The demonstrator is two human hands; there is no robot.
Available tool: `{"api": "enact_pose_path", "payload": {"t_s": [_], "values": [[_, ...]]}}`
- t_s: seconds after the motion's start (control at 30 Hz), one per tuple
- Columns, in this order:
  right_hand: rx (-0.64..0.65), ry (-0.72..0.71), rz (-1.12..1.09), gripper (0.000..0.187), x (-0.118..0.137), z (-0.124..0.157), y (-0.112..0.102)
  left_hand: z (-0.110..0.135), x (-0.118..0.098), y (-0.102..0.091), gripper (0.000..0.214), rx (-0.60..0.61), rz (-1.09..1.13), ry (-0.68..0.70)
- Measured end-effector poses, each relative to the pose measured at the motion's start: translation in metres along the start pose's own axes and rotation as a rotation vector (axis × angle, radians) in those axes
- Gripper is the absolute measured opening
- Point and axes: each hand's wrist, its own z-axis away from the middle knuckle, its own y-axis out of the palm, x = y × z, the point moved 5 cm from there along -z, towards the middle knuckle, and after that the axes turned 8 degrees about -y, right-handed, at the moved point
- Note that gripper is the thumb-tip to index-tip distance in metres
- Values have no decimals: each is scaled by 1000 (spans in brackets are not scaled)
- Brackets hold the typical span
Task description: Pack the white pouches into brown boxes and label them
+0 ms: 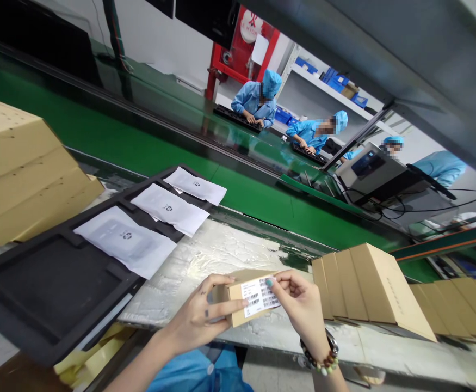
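A small brown cardboard box [236, 316] is tilted up before me over the white-topped bench. My left hand [203, 313] is closed round its left end, with the fingers spread along the edges. On the side facing me lies a white barcode label [256, 298]. The fingertips of my right hand [297, 296] are pinched at the label's upper right part. Whether the label's right edge is fully stuck down I cannot tell.
A black tray [21, 296] at the left bears white pouches [125, 239]. Brown boxes stand stacked at the left [21, 179] and in rows at the right [368, 286]. Behind runs a green conveyor belt [246, 196]. Co-workers in blue [258, 100] sit beyond it. A grey shelf [425, 60] hangs overhead.
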Motion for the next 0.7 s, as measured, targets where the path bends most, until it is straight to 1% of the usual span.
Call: {"api": "enact_pose_path", "payload": {"t_s": [0.07,0.1,0.13,0.2,0.27,0.3,0.37,0.4,0.47,0.5,0.53,0.57,0.6,0.63,0.67,0.7], "values": [[9,-29,61,26,4,1,2,0,0,0,56,-4,-3,7],[16,-60,127,25,7,3,4,0,0,0,57,-6,-2,10],[23,-103,223,24,11,4,6,0,1,0,57,-6,-1,11],[6,-194,502,23,19,7,7,0,1,0,57,-6,3,10],[-77,-243,762,24,23,10,4,0,2,0,55,0,-4,-5],[-139,-249,832,29,23,12,2,0,2,-1,53,3,-9,-15],[-270,-284,866,44,22,17,-1,0,1,-1,49,4,-20,-23],[-301,-326,862,49,20,20,3,0,1,-1,47,1,-23,-25],[-275,-422,857,53,16,30,24,0,1,-2,46,-27,-18,-24],[-217,-468,851,55,13,35,40,1,3,-2,47,-49,-16,-32],[-167,-494,810,61,9,41,58,2,5,-1,50,-74,-25,-52],[-156,-526,767,70,8,46,74,3,9,-1,55,-103,-49,-80],[-177,-571,732,75,7,50,87,5,14,-1,61,-135,-88,-112],[-208,-606,709,78,7,52,97,6,19,-1,66,-163,-140,-142],[-209,-640,700,79,7,51,104,6,23,-2,69,-189,-195,-163],[-204,-662,697,78,5,49,106,5,27,-2,71,-210,-242,-163]]}}
